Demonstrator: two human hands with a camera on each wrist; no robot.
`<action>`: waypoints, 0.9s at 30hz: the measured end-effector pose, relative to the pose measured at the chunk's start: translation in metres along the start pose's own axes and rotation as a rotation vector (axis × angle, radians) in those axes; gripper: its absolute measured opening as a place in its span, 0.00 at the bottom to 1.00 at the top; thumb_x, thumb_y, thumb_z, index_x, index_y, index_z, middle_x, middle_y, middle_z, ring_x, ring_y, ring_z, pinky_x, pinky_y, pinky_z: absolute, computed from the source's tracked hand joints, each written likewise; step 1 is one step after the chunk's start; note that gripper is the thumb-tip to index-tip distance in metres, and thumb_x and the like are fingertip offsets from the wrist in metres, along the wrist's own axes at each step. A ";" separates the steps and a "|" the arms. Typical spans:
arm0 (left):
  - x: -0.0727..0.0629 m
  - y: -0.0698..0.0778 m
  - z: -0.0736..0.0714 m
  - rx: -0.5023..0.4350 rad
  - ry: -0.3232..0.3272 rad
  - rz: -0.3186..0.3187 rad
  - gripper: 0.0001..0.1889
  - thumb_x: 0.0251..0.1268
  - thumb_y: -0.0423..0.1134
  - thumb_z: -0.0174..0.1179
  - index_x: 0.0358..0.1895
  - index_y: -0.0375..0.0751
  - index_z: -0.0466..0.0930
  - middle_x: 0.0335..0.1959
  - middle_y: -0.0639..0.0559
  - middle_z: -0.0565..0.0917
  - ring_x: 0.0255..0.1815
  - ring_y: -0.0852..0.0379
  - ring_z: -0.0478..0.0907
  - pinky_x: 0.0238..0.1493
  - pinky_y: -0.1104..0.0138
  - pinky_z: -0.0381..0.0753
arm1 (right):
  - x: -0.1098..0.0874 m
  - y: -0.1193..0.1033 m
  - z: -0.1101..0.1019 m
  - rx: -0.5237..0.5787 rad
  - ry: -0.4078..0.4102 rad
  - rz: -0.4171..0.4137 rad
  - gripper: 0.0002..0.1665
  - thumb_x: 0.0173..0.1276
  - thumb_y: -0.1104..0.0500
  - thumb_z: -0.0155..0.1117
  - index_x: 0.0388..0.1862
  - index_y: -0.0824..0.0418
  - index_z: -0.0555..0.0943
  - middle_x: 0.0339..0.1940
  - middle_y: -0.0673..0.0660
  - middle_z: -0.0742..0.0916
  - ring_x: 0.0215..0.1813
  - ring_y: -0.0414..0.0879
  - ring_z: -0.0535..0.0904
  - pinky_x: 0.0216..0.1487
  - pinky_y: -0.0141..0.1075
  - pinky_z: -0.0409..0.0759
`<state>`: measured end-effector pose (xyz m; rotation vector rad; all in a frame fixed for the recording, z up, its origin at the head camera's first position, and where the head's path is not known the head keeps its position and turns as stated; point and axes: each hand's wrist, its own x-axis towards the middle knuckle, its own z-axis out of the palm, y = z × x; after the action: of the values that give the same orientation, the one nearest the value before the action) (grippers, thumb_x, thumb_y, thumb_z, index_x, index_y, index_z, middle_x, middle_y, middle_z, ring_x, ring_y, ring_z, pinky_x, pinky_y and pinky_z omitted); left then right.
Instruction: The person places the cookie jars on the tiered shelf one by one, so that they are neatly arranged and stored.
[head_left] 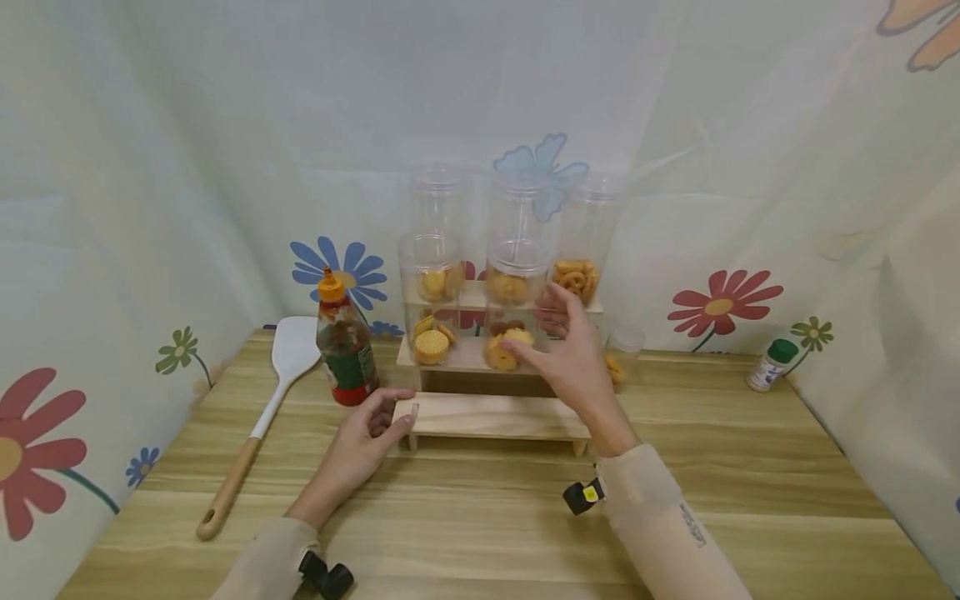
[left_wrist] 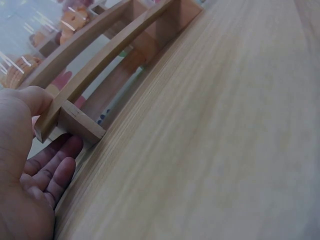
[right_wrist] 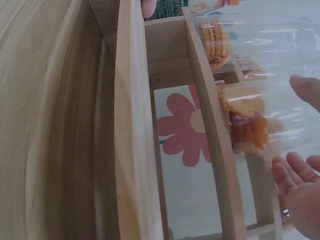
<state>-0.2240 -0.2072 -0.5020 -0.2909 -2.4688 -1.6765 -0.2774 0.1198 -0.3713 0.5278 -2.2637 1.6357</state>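
Note:
A three-step wooden display rack [head_left: 491,414] stands on the table with clear plastic jars on its upper two steps. My left hand [head_left: 367,437] holds the left end of the lowest step, thumb on the board and fingers by its leg [left_wrist: 82,122]. Around the right side of a jar of cookies [head_left: 502,352] on the middle step, my right hand [head_left: 573,354] is spread, its thumb overlapping the jar's front. In the right wrist view the fingers [right_wrist: 295,172] and thumb look loosely extended beside that jar. To its left stands a jar of round sandwich crackers [head_left: 432,346].
Three taller jars line the top step, the right one holding pretzels [head_left: 576,277]. A small snack jar [head_left: 624,354] stands right of the rack. Left are a sauce bottle [head_left: 347,350] and a white spatula [head_left: 294,354]. A green-capped shaker [head_left: 772,365] stands far right. Patterned cloth [head_left: 697,208] surrounds the table.

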 end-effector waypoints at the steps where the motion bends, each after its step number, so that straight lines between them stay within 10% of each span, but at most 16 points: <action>1: 0.000 0.000 0.000 0.001 -0.001 0.002 0.19 0.82 0.48 0.69 0.70 0.55 0.84 0.52 0.47 0.87 0.48 0.50 0.83 0.48 0.66 0.81 | -0.001 -0.001 -0.002 0.017 0.005 -0.006 0.59 0.66 0.55 0.89 0.88 0.61 0.64 0.76 0.64 0.79 0.75 0.57 0.78 0.79 0.56 0.74; 18: -0.001 0.001 0.001 -0.002 0.001 -0.002 0.19 0.83 0.49 0.69 0.70 0.55 0.84 0.57 0.47 0.86 0.49 0.50 0.82 0.48 0.66 0.80 | -0.020 -0.001 -0.068 0.026 0.205 -0.161 0.50 0.66 0.70 0.84 0.84 0.61 0.71 0.75 0.62 0.83 0.75 0.59 0.79 0.74 0.37 0.75; 27: -0.002 0.001 0.000 -0.003 -0.007 0.010 0.19 0.83 0.48 0.69 0.71 0.54 0.83 0.57 0.47 0.87 0.48 0.51 0.82 0.48 0.66 0.80 | -0.025 0.021 -0.102 0.043 0.289 -0.110 0.48 0.69 0.71 0.81 0.84 0.56 0.72 0.77 0.56 0.82 0.77 0.55 0.78 0.75 0.36 0.73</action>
<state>-0.2219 -0.2071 -0.5010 -0.3089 -2.4664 -1.6778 -0.2626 0.2254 -0.3690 0.3891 -1.9612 1.5949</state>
